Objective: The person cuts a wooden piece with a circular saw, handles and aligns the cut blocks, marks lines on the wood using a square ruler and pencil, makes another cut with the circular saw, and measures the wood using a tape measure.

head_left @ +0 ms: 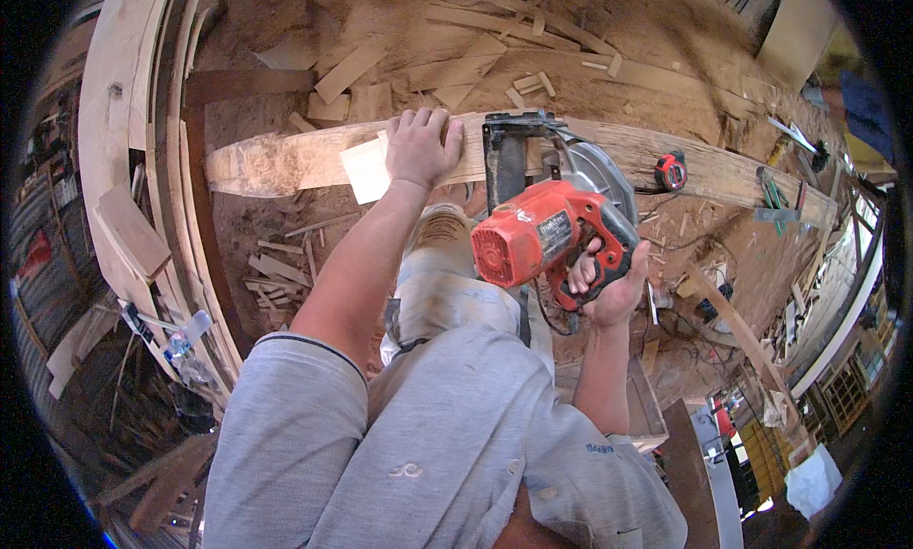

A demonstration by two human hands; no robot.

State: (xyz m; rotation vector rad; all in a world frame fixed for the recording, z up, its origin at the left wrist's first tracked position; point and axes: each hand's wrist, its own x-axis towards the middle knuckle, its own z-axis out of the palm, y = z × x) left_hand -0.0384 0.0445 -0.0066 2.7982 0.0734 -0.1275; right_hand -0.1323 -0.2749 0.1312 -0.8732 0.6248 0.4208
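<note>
My right hand [609,281] is closed round the rear handle of a red circular saw [540,233]. The saw's dark base plate [504,159] lies across a long wooden plank [309,159], with its round silver guard on the right. Left of the saw, my left hand [426,149] presses on the plank, its fingers bent over toward the far edge. A small pale flat piece of wood [365,172] shows beside the left wrist, partly hidden by the hand. Most of the blade is out of sight.
A red and black tape measure [670,171] and some pencil-like tools [775,195] lie on the plank's right part. Stacked long boards [119,92] stand at left. Offcuts [456,71] and sawdust cover the ground, and a cord [699,245] trails at right.
</note>
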